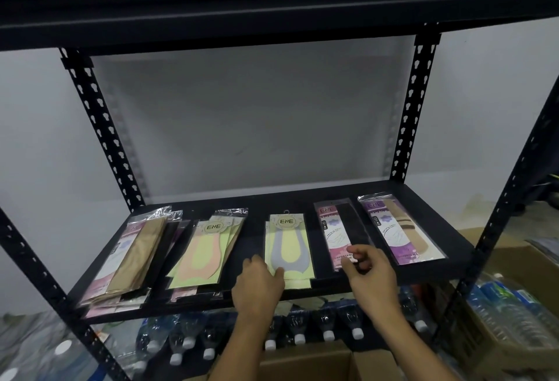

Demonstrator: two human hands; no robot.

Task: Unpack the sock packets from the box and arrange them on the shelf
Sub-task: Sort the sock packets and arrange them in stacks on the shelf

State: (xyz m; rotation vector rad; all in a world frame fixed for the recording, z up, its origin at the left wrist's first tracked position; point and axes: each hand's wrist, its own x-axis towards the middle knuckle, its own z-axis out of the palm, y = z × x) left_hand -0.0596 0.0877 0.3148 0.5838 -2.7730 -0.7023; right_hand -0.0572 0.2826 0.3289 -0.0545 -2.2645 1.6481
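Note:
Several sock packets lie in a row on the black shelf. From the left: a fanned stack with a beige sock packet, a peach-and-yellow packet stack, a grey-and-yellow packet, a pink packet with a black sock, and a purple packet with a beige sock. My left hand rests on the bottom left corner of the grey-and-yellow packet. My right hand pinches the near end of the pink packet. The cardboard box sits below, between my forearms.
Black perforated uprights frame the shelf, and another shelf board runs overhead. Water bottles lie on the level below. A carton of bottles stands at the right. A pale wall is behind.

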